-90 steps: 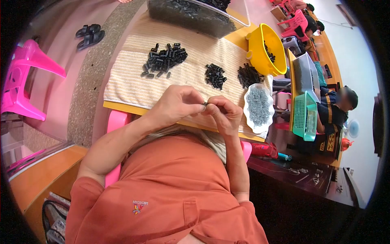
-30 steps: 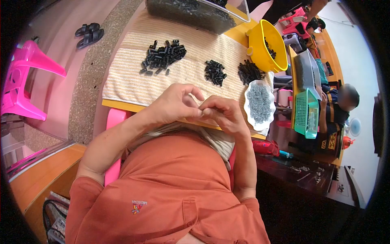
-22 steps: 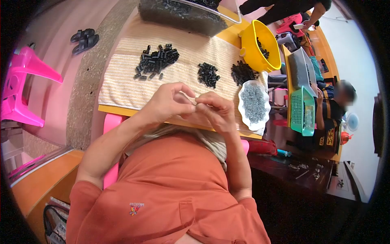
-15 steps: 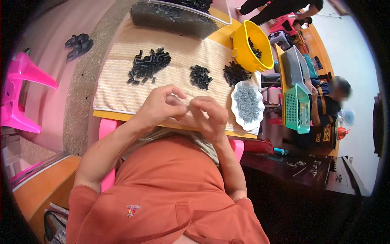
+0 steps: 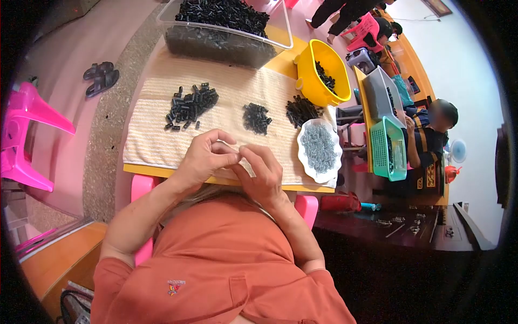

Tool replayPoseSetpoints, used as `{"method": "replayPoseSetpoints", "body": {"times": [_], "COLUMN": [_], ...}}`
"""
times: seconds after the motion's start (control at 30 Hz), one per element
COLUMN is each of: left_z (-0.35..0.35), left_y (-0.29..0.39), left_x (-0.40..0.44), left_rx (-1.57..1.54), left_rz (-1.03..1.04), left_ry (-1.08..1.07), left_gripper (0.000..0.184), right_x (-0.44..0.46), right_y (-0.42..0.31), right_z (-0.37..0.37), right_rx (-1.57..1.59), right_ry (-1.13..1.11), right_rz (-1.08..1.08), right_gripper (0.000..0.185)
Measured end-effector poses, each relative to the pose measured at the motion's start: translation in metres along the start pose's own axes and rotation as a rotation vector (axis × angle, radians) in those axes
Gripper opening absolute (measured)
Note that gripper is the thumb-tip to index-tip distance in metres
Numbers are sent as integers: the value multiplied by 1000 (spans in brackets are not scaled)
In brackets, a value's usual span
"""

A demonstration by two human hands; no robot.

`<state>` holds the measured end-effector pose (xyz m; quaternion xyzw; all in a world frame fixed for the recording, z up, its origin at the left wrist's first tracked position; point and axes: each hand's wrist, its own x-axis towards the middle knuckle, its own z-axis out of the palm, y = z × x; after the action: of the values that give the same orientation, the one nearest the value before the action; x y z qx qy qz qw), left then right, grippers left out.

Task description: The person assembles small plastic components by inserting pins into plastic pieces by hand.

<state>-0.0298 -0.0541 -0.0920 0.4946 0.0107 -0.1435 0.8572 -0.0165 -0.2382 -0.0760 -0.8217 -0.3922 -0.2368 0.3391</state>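
Note:
My left hand and my right hand meet above the front edge of the towel-covered table. Thumbs and forefingers are pinched together at the fingertips. Whatever lies between them is too small or hidden to make out. Beyond my left hand is a pile of black cylindrical pieces. A heap of smaller dark pieces lies past my right hand, and another pile of black pieces is farther right. Beside that stands a white scalloped dish full of small clear or silvery parts.
A clear bin of black pieces stands at the back, with a yellow tub to its right. A co-worker sits at another table with a green basket. Pink stools and slippers are on the left floor.
My two hands have come closer together, and the right hand's fingers now touch the left's. The view has tilted slightly, so the table things appear lower and farther left.

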Motion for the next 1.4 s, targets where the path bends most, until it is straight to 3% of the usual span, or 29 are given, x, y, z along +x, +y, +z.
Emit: {"method": "replayPoseSetpoints", "body": {"times": [0.47, 0.87, 1.0, 1.13, 1.4], "left_z": [-1, 2, 4, 4, 3], "left_y": [-3, 4, 2, 10, 8], "left_x": [0, -2, 0, -1, 0], "left_rx": [-3, 25, 96, 148, 155], "left_rz": [1, -16, 32, 15, 27], "left_ry": [-24, -83, 33, 83, 94], "left_gripper": [29, 20, 21, 20, 15], "right_x": [15, 11, 18, 29, 66], "right_y": [-5, 4, 18, 42, 80], "right_z": [-5, -12, -19, -38, -96], "right_rx": [25, 149, 51, -31, -275], "right_ry": [-46, -93, -83, -47, 253], "right_rz": [-72, 112, 189, 257, 111], "right_gripper": [32, 36, 32, 30, 30]}}
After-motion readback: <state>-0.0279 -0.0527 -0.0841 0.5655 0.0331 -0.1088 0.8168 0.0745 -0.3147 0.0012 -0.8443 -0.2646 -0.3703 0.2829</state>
